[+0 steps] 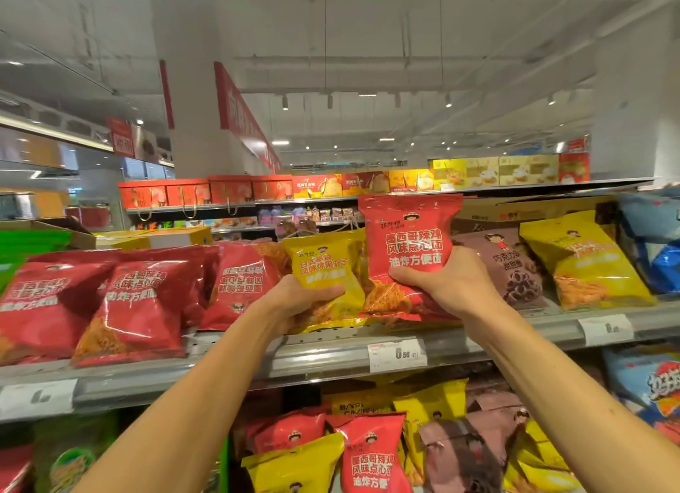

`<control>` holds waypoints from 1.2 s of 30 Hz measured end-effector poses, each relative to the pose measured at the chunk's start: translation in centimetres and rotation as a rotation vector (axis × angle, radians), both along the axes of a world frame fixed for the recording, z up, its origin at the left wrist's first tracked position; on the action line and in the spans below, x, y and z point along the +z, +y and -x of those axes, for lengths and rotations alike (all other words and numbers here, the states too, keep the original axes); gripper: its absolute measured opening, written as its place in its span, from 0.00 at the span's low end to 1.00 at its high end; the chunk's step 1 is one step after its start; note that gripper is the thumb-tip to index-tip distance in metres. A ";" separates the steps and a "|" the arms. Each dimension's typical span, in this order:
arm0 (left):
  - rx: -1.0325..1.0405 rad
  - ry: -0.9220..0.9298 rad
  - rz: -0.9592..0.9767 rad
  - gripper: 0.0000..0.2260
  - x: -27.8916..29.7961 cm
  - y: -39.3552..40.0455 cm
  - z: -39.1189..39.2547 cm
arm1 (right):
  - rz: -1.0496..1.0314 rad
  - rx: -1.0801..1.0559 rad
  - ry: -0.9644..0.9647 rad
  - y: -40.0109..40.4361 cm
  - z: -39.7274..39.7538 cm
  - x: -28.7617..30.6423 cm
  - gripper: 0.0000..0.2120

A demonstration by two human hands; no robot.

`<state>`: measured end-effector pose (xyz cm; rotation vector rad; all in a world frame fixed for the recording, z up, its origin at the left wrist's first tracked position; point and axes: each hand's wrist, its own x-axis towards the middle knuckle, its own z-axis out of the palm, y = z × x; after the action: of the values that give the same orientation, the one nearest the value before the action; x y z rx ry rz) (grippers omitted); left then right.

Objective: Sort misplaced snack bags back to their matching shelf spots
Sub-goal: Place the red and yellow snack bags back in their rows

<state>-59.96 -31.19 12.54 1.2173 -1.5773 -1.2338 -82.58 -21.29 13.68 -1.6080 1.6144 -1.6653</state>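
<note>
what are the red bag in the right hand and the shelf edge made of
Red bag: looks like glossy plastic film, crinkled with bright glare streaks and a crimped top seal. Shelf edge: probably matte grey painted metal, though plastic can't be ruled out.

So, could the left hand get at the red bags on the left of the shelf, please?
Probably not yet: the left hand already grips a yellow bag. The red bags lie open at the shelf front, nothing before them.

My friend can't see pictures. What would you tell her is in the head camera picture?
A person's right hand holds up a red snack bag and the left hand grips a yellow snack bag at a shop shelf. More red bags lie to the left; a brown bag and another yellow bag lie to the right.
</note>
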 end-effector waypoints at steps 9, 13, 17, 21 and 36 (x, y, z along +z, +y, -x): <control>0.111 -0.363 0.500 0.09 -0.6 4.5 -6.5 | 0.045 0.078 -0.027 -1.4 -6.7 0.1 0.15; 0.326 -0.731 0.740 0.16 -1.7 7.4 -11.6 | 0.038 0.120 -0.008 -2.9 -11.7 -0.1 0.17; 0.441 -0.982 0.809 0.21 -2.6 8.8 -14.9 | -0.006 0.146 0.032 -4.7 -16.8 -1.0 0.21; 0.431 -1.033 0.890 0.17 -3.1 9.0 -15.5 | -0.100 0.158 0.068 -6.3 -20.2 -2.2 0.26; 0.502 -0.978 0.935 0.20 -3.6 8.8 -14.9 | -0.319 0.235 0.198 -6.1 -21.3 -1.6 0.38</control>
<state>-45.07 -22.42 8.89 1.4453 -1.9275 0.5356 -61.32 -27.37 12.11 -1.7542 1.6100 -1.0995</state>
